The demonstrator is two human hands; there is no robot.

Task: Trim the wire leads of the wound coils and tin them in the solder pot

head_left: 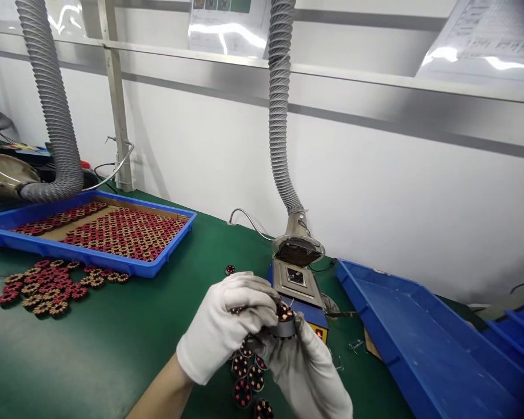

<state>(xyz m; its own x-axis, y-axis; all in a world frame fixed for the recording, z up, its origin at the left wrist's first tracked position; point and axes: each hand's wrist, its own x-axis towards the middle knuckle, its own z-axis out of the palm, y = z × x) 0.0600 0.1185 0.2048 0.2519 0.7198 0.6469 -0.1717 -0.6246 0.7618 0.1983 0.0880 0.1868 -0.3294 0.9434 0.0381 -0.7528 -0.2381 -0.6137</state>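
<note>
Both my hands wear white gloves and meet in front of a small square-topped machine (297,282). My right hand (308,369) holds a round dark part (283,323) with copper-coloured segments, its fingers and thumb around the sides. From the left, my left hand (231,317) reaches over with its fingers bent together at the part's upper left edge; what its fingertips pinch is too small to tell. Several similar round parts (242,393), with red or copper segments, lie on the green table just below my hands.
A blue tray (146,269) with rows of red and tan rings stands at left, with loose rings (43,288) before it. Another blue tray (436,349) is at right. A grey duct (279,116) hangs over the machine. Small wire pieces lie beside the machine.
</note>
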